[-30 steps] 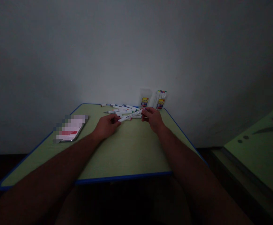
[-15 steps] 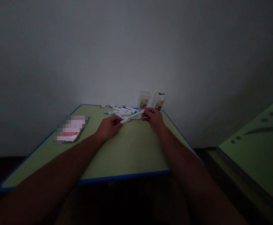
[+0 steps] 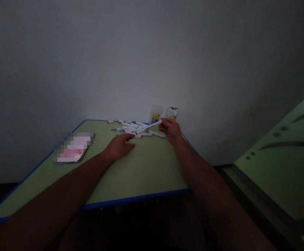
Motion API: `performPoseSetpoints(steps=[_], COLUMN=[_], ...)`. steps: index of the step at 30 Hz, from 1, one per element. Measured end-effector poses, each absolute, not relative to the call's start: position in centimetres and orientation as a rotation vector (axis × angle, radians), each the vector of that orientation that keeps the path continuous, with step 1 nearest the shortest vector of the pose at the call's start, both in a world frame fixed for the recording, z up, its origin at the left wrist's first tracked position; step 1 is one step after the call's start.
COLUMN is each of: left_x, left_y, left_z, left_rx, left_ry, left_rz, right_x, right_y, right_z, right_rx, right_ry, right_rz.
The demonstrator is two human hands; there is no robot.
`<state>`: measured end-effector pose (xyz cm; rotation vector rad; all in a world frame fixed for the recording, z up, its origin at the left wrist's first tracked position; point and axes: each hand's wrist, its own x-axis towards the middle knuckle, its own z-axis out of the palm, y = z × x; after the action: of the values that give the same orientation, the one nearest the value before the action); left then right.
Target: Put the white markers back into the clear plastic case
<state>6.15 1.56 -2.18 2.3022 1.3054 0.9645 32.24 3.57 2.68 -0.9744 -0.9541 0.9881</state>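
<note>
My right hand (image 3: pixel 170 130) is closed on one end of a white marker (image 3: pixel 148 128), which is lifted at a slant above the green table (image 3: pixel 141 167). My left hand (image 3: pixel 120 145) rests on the table just left of the marker's lower end, fingers loosely stretched out, holding nothing. Several white markers (image 3: pixel 131 126) lie scattered behind both hands near the table's far edge.
Two clear marker packs (image 3: pixel 155 114) (image 3: pixel 171 113) stand against the wall at the far right corner. A phone (image 3: pixel 72 147) lies flat at the left side of the table. Another green table (image 3: pixel 285 153) stands to the right across a dark gap.
My left hand has let go of the marker and dropped to the table. My right hand has raised its end of the marker slightly. The camera has tilted a little to the right.
</note>
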Motion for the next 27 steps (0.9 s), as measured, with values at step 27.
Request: performPoseSetpoints(steps=[27], left_x=[6.1], left_y=[1.5], left_z=[-3.2], left_rx=[2.852], left_ry=[1.124], left_rz=[0.296], right_x=[46.4], right_y=[11.7], right_z=[14.4], right_rx=[-1.396], right_ry=[-0.947], right_rz=[-0.062])
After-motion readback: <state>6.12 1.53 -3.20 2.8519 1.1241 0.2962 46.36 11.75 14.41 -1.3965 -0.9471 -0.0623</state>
